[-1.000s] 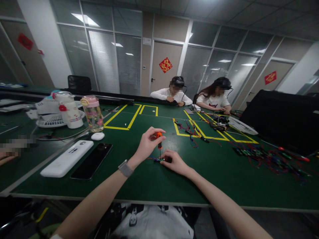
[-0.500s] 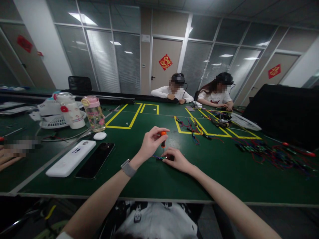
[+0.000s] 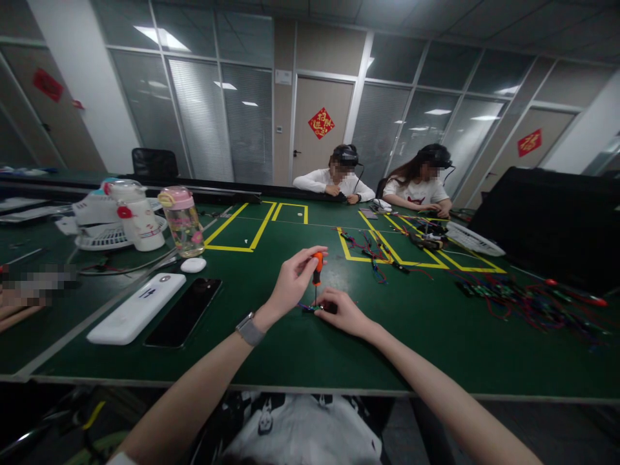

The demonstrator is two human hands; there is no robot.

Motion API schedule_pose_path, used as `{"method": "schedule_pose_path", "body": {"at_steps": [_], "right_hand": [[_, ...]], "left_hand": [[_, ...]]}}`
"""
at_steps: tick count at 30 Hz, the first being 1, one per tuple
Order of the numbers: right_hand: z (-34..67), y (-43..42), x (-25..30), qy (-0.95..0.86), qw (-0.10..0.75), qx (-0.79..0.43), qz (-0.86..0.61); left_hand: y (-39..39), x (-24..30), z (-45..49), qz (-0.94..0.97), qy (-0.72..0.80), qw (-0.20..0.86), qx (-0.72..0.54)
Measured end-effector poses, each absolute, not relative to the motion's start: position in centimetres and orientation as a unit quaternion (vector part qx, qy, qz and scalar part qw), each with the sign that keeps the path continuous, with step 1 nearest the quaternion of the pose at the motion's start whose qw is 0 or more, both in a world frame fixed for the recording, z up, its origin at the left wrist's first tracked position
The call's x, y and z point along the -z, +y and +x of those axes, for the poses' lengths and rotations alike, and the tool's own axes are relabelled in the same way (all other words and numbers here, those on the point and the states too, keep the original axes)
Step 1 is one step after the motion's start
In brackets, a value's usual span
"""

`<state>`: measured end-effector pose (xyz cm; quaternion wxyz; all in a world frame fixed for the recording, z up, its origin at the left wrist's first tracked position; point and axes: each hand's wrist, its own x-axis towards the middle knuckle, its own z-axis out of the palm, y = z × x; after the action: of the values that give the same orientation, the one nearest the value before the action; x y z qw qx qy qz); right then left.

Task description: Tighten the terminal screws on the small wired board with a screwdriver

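Where the right hand rested on the table, its thumb and fingertips were closed on the right end of a small board, which lay straight ahead of the person; the fingers partly hid the exact hold. Just above, the left hand had its thumb and fingers curled round the orange-and-black handle of a screwdriver, which stood nearly upright with its tip down at the board. Working well here seemed to call for a plumb shaft, light steady pressure and small fingertip turns, since a lean could let the tip skid into the right fingers close beside it. A firm, low hold looked the best guard against the board twisting. Off left lay a phone; farther out, to the right, were tangled wires, and beyond sat two co-workers.
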<state>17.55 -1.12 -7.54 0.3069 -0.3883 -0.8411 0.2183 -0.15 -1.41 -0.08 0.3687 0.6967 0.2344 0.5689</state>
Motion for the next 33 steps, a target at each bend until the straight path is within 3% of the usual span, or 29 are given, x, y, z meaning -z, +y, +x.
{"method": "schedule_pose_path", "body": {"at_steps": [14,23,33], "right_hand": [[17.51,-1.08,7.64,-0.839,0.307,-0.214,-0.395],[17.4,-1.24,7.34,-0.84,0.303,-0.221,-0.393],[17.5,-1.22,7.41,-0.845,0.302,-0.21,-0.389]], "left_hand": [[-1.71,0.05,-0.28,0.743,0.28,0.201,-0.573],[-1.32,0.06,-0.26,0.686,0.237,0.367,-0.582],[-1.03,0.15,-0.32,0.69,0.266,0.301,-0.602]]}}
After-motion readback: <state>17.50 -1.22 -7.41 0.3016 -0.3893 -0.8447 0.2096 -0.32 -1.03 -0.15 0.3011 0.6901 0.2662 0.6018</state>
